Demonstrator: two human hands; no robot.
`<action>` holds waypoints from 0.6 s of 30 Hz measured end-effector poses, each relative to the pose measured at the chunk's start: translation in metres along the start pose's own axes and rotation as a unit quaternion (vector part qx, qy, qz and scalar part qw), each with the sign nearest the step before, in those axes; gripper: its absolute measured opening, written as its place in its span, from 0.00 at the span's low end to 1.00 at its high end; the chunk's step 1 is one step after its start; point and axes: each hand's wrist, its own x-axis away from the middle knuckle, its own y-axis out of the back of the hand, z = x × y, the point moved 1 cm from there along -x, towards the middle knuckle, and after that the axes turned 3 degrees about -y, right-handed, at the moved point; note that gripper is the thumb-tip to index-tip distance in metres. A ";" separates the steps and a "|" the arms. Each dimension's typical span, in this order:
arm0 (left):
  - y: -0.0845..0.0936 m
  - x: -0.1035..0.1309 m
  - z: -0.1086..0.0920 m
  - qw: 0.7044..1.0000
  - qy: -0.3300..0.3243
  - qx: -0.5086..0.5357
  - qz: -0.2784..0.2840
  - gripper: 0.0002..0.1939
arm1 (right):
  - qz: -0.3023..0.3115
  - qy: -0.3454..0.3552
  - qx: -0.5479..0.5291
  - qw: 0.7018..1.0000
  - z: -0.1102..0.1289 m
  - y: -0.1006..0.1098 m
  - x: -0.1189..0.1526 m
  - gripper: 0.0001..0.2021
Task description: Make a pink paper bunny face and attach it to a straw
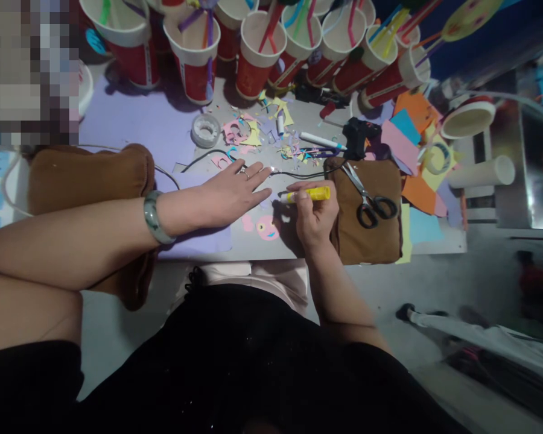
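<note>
My left hand (pixel 228 196), with a ring on one finger and a bracelet at the wrist, reaches over the table with its fingers spread and nothing visible in it. To its right, my right hand (pixel 315 211) is closed around a yellow marker (pixel 318 193), whose pale end points left toward my left fingertips. Just below and between the hands lies a pink paper face (pixel 268 228) with yellow eyes and a blue mouth. A small pink piece (pixel 247 223) is beside it. Black-handled scissors (pixel 366 199) rest on a brown cushion (pixel 391 241) right of my right hand.
Red and white paper cups (pixel 253 75) with coloured straws line the back. Paper scraps (pixel 294 150), a tape roll (pixel 206 131) and a white marker (pixel 321 141) lie before them. A cable (pixel 298 175) crosses the table. Another brown cushion (pixel 85 175) is at left; coloured papers (pixel 400 144) lie at right.
</note>
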 end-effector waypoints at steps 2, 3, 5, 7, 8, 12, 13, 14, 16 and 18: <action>-0.001 0.000 0.000 1.000 -0.001 0.000 0.010 0.27 | -0.036 0.016 0.014 0.999 -0.001 0.000 0.000 0.15; -0.001 0.000 -0.001 1.000 -0.001 0.000 0.014 0.27 | -0.046 0.022 0.022 0.998 -0.001 0.000 0.000 0.15; -0.001 0.001 -0.001 1.000 -0.004 -0.004 0.022 0.28 | -0.048 0.021 0.030 0.998 -0.002 0.000 -0.001 0.14; 0.000 0.002 -0.001 0.999 -0.008 -0.014 0.032 0.29 | -0.036 0.017 0.029 0.999 -0.003 -0.001 0.000 0.14; 0.000 0.002 -0.001 0.999 -0.010 -0.021 0.037 0.29 | -0.029 0.014 0.027 0.999 -0.004 -0.001 0.000 0.14; 0.000 0.004 -0.001 0.998 -0.011 -0.034 0.053 0.30 | -0.015 0.005 0.037 0.999 -0.006 0.000 0.001 0.12; -0.001 0.004 -0.001 0.998 -0.009 -0.034 0.054 0.30 | -0.014 0.004 0.044 0.999 -0.006 0.000 0.001 0.11; -0.001 0.005 -0.001 0.998 -0.007 -0.034 0.054 0.30 | -0.012 0.003 0.050 0.999 -0.006 0.000 0.001 0.11; -0.001 0.006 -0.002 0.998 -0.004 -0.028 0.052 0.31 | -0.003 0.001 0.055 0.998 -0.005 0.001 0.001 0.10; 0.000 0.006 -0.002 0.999 -0.002 -0.019 0.051 0.30 | 0.006 -0.002 0.056 0.998 -0.005 0.001 0.001 0.10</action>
